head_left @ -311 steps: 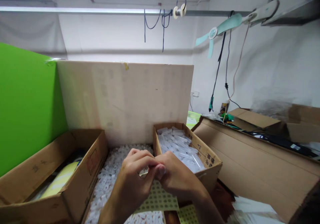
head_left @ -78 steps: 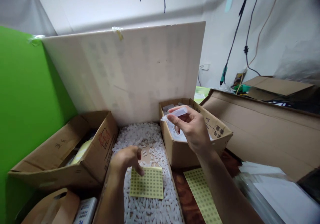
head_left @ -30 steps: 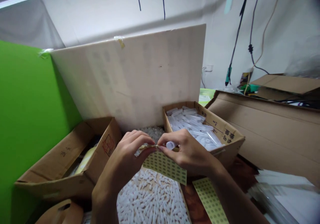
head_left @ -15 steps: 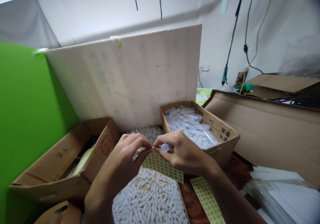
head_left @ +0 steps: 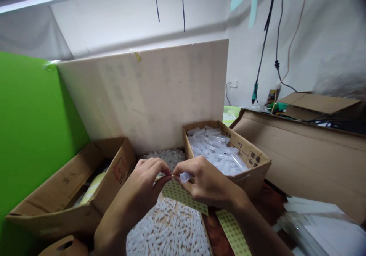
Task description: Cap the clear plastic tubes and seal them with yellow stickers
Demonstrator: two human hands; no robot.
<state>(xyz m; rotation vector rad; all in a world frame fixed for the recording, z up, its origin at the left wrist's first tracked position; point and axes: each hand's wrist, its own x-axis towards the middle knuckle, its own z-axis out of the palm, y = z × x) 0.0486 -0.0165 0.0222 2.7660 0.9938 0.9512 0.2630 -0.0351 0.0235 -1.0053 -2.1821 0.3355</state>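
Note:
My left hand (head_left: 148, 177) is closed, its thumb and forefinger pinching a yellow sheet of round dot stickers (head_left: 184, 198). The sheet slopes down to the right below my fingers. My right hand (head_left: 201, 177) is closed around a translucent plastic tube (head_left: 185, 177), whose round end pokes out between the fingers. Its thumb and forefinger tips meet those of my left hand above the sheet. Whatever lies between the fingertips is too small to make out. Under my hands spreads a layer of small white plastic pieces (head_left: 168, 229).
A cardboard box of translucent tubes (head_left: 215, 149) stands behind my right hand. Another cardboard box (head_left: 68, 176) is at the left. A second sticker sheet (head_left: 233, 231) lies by my right forearm. Plastic bags (head_left: 323, 225) lie at the right. A pale board (head_left: 148, 95) rises behind.
The view has tilted up slightly, so the scene sits lower. Both hands stay pinched together over the sheet, with the tube still in my right hand.

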